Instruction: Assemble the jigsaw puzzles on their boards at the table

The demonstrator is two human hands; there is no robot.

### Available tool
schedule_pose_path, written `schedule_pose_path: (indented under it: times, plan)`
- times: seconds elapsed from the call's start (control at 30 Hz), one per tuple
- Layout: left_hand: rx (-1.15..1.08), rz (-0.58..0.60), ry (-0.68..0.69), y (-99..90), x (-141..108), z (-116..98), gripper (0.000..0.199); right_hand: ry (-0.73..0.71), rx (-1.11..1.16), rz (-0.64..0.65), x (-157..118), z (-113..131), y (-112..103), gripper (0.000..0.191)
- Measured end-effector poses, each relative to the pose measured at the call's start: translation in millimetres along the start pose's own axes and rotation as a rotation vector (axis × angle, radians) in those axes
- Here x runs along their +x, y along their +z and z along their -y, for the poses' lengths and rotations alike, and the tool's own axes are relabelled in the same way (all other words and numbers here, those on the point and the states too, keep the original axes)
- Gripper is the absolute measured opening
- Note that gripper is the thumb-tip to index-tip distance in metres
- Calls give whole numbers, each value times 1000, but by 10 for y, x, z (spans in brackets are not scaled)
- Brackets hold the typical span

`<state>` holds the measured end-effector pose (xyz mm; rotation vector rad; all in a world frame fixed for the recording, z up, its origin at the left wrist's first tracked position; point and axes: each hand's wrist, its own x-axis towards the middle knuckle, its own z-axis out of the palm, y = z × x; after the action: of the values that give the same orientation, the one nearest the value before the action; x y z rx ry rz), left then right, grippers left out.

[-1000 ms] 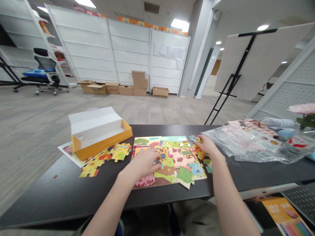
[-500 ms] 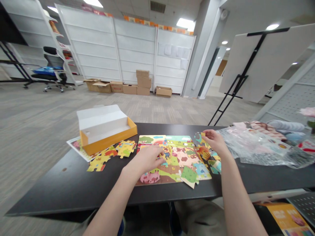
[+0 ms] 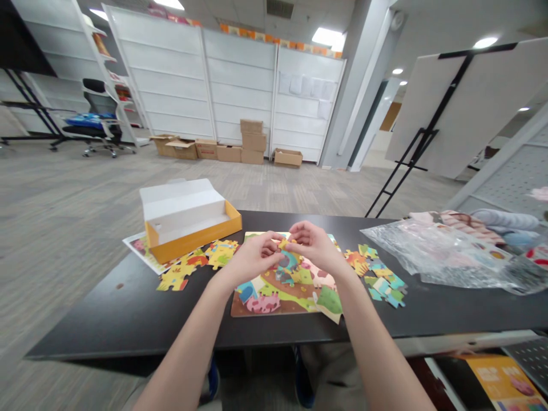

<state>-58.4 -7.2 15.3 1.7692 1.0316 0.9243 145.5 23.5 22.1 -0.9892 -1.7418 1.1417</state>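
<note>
My left hand (image 3: pixel 252 258) and right hand (image 3: pixel 314 245) are closed in a pinch on a small yellow jigsaw piece (image 3: pixel 282 244), held above the farm-scene puzzle (image 3: pixel 261 302) on the counter (image 3: pixel 423 311). Loose jigsaw pieces (image 3: pixel 381 279) lie beyond my right hand; an orange box tray (image 3: pixel 192 240) sits beyond my left.

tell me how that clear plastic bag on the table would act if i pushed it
The clear plastic bag looks floppy: it lies in loose, crinkled folds, so it would likely bunch up rather than slide as one piece. The thin film suggests it is very light for its size. Its glossy surface may also slip easily on the black tabletop.
</note>
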Motion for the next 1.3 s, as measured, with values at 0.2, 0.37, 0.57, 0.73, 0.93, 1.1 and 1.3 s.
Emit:
schedule_pose_path:
  times: [0.2,0.37,0.57,0.73,0.93,1.1,1.3]
  plan:
    - [56,-85,-84,-386,-105,99,48,-70,-106,-131,72,-87,-44,34]
    - [316,-177,-137,-506,-182,177,34,-3,-384,-147,22,-213,-239,23]
    - [449,-271,-176,-576,-167,298,26,63,-531,50,-126,64,-141,13]
    - [497,-318,-189,-580,-134,332,27,80,-605,80,-190,247,-43,12]
    - [413,-156,-239,-478,-125,266,24,149,-623,82,-196,97,-129,10]
    - [299,-24,-305,-402,-126,191,22,134,-654,90,-192,-20,-175,11]
    - [172,114,-381,-290,-139,153,25,135,-644,132,-172,-97,-159,13]
